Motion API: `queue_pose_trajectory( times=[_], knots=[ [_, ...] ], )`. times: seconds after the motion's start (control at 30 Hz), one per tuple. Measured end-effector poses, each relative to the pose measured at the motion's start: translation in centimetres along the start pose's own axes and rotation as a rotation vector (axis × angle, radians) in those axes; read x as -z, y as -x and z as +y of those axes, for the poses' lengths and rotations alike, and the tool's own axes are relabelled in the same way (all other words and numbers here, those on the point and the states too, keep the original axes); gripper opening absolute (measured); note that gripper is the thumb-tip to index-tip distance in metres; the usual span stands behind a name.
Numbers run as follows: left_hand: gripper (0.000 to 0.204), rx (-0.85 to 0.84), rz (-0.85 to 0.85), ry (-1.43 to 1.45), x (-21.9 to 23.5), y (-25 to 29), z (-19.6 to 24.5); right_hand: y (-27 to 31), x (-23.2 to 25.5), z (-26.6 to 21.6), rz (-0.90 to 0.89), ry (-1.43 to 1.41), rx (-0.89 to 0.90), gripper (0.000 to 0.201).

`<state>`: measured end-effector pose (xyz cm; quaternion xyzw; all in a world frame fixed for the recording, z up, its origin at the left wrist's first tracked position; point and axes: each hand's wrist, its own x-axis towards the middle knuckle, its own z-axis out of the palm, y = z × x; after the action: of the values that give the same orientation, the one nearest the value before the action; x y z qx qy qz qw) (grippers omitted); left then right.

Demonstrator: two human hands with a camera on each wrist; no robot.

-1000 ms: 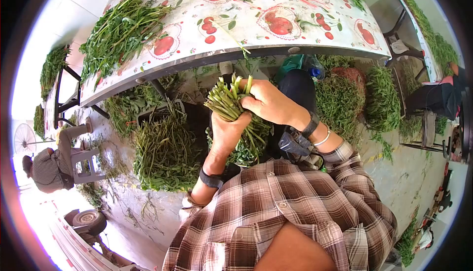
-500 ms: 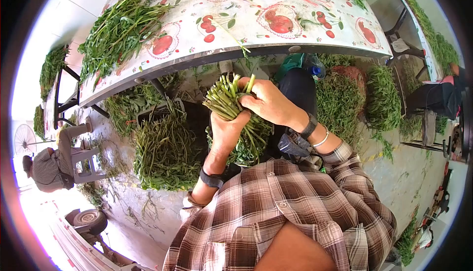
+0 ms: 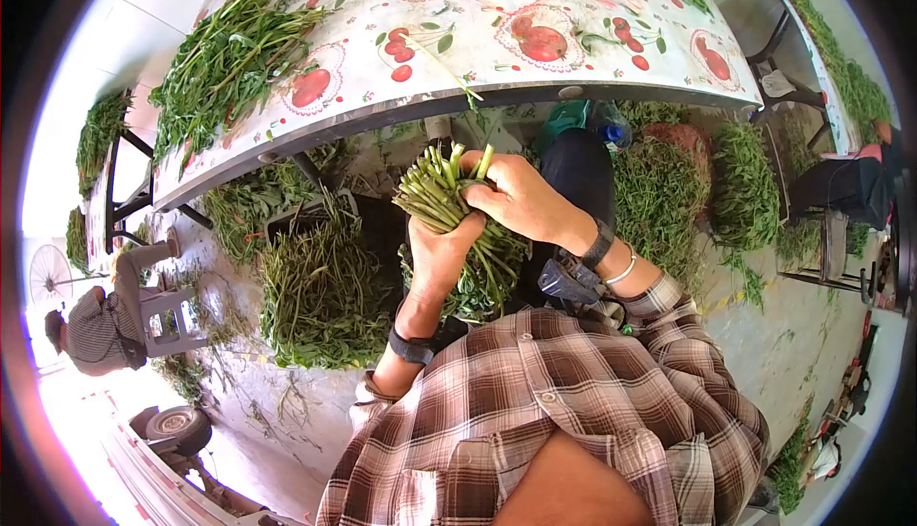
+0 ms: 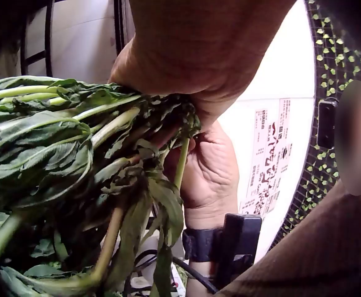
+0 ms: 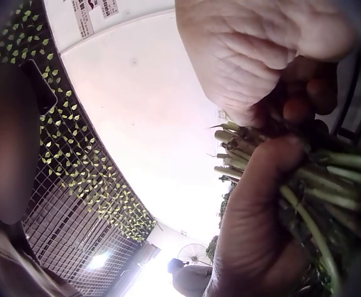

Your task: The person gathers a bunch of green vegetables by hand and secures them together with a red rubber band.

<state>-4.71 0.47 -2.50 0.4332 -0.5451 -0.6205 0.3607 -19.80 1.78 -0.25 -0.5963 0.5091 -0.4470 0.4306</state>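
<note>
My left hand grips a thick bunch of leafy green stems, its thumb wrapped across them. The cut ends point up and away from me, while the leaves hang below the hands. On the right side of the same bunch, my right hand curls its fingers round some stems near the cut ends, thumb bent over them. In the left wrist view the drooping leaves spread out to the left. The right wrist view shows the uneven cut ends poking out between both hands; some fingers are hidden behind stems.
A black crate heaped with greens stands left of my hands. Ahead is a table with a fruit-patterned cover and a pile of greens. More greens lie right. A person sits far left.
Both hands keep their hold on the bunch, with hardly any shift. The head view has moved very slightly.
</note>
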Motion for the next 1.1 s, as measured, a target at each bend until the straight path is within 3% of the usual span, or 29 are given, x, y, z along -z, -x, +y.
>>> queue_pose_trajectory(
  times=[1.1],
  knots=[
    [0.029,0.007,0.0,0.024,0.01,-0.09,-0.4,0.08,-0.48,0.56,0.047,-0.02,-0.005,0.023]
  ],
)
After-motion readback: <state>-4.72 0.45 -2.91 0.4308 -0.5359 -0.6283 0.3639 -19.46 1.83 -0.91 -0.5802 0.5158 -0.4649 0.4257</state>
